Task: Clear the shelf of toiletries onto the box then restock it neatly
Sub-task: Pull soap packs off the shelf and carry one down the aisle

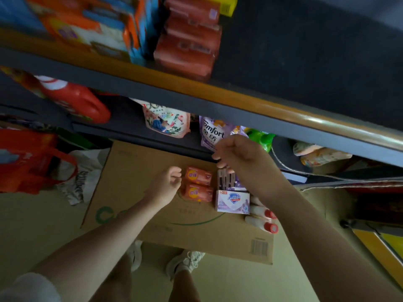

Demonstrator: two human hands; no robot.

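A flat cardboard box [130,182] lies on the floor below the shelves. On it sit two orange soap bars [198,184], a purple-and-white Safeguard soap box [232,202], a brown patterned pack [226,180] and two white bottles with red caps [261,219]. My left hand [169,184] hovers just left of the orange bars, fingers curled, holding nothing. My right hand [237,151] hangs above the brown pack with loosely bent fingers and nothing in it. The upper shelf [305,51] is bare on its right part; red soap packs [187,40] and orange-blue boxes [87,29] stand on its left.
The lower shelf holds a red detergent jug [76,101], a floral pouch [165,120], a purple Comfort pouch [212,131] and a green pouch [261,138]. A red bag [26,160] and a white plastic bag [80,177] sit left of the box. My shoes [185,262] are at its near edge.
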